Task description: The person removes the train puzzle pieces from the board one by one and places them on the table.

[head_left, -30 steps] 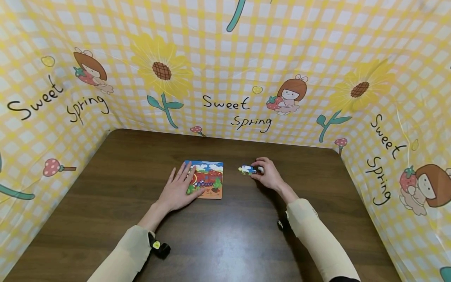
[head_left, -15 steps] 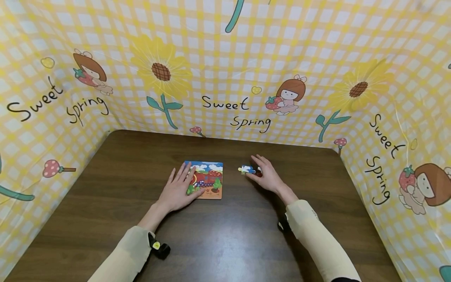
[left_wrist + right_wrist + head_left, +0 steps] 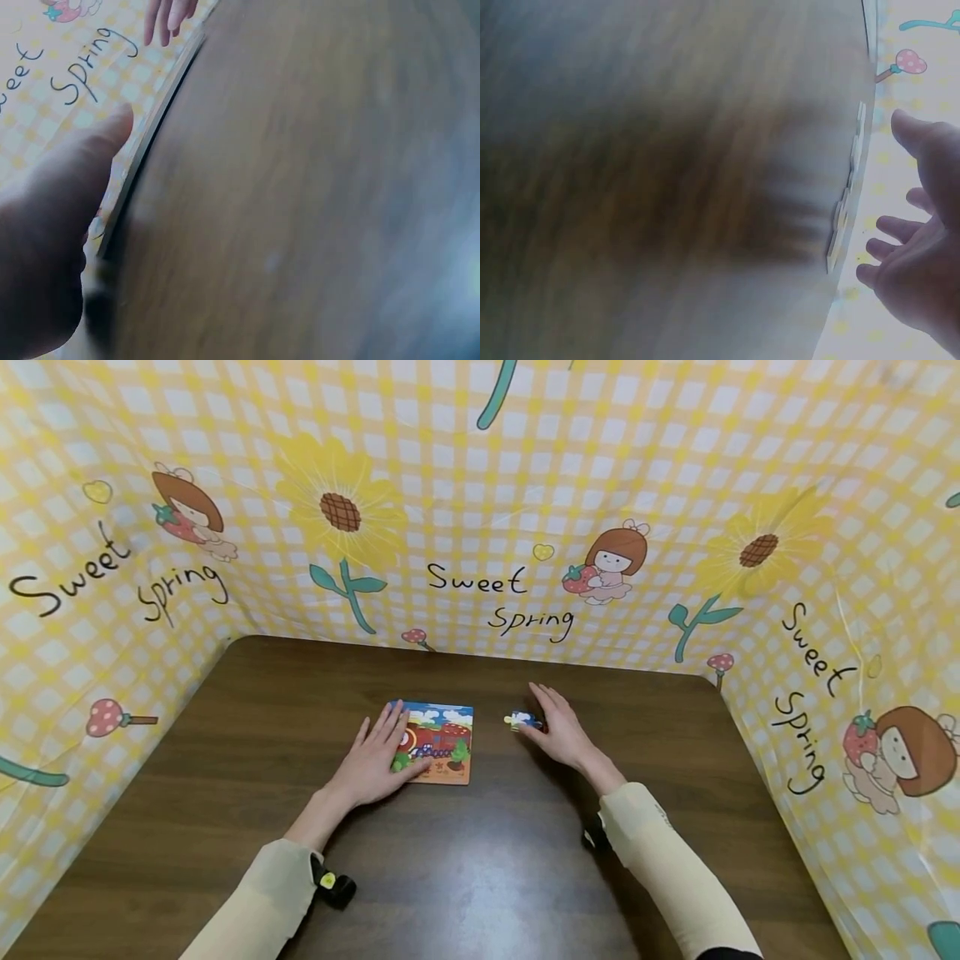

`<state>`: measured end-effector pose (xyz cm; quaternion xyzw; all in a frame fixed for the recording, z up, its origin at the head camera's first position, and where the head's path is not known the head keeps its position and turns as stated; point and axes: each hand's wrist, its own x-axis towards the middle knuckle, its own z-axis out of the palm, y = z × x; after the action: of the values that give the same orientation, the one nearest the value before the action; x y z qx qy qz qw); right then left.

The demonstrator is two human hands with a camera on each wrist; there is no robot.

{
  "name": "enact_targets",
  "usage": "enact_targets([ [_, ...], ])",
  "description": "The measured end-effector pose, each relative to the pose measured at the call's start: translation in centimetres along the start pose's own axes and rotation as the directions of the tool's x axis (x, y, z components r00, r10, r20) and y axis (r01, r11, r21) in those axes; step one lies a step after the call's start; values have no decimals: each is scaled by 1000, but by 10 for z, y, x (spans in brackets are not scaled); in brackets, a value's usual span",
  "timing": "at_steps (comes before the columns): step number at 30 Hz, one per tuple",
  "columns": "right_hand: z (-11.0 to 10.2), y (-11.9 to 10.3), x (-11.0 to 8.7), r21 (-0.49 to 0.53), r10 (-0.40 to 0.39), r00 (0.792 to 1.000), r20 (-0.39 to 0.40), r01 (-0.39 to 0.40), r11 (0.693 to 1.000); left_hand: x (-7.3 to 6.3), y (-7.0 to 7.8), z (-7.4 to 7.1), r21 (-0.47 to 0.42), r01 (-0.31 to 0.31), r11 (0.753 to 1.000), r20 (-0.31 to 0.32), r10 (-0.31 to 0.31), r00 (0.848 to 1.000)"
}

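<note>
My left hand [image 3: 369,766] rests with spread, straight fingers on the left part of a square picture puzzle board [image 3: 450,747]. A red train, clouds and a green plant show on the part left uncovered. To the right, a joined strip of jigsaw pieces [image 3: 519,720], blue and white with a yellowish tab, lies on the table. My right hand [image 3: 566,731] is over its right end, fingers extended and thumb apart. In the right wrist view the jigsaw pieces [image 3: 846,195] appear edge-on beside the loose fingers, which grip nothing. The hand hides the strip's right end in the head view.
The dark wooden table [image 3: 450,868] runs up to a yellow checked cloth [image 3: 465,510] at the back and both sides. Each wrist carries a small black camera, such as the left wrist camera [image 3: 335,889].
The right hand has let go of the jigsaw pieces; its fingers have straightened and it has shifted slightly left over them. The left hand has stayed on the board.
</note>
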<state>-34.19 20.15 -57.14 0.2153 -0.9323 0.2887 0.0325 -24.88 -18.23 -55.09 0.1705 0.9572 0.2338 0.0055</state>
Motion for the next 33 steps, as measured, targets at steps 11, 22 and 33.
enact_targets([
  [11,7,-18,15,91,15,1000,27,-18,996,-12,-24,-27,33,43,999,29,-44,999],
  [22,-3,-120,15,212,-19,995,99,-3,977,-20,-29,-25,52,29,998,61,-32,998],
  [33,36,-146,33,159,-119,980,159,93,983,-21,-31,-24,44,22,999,56,-24,998],
])
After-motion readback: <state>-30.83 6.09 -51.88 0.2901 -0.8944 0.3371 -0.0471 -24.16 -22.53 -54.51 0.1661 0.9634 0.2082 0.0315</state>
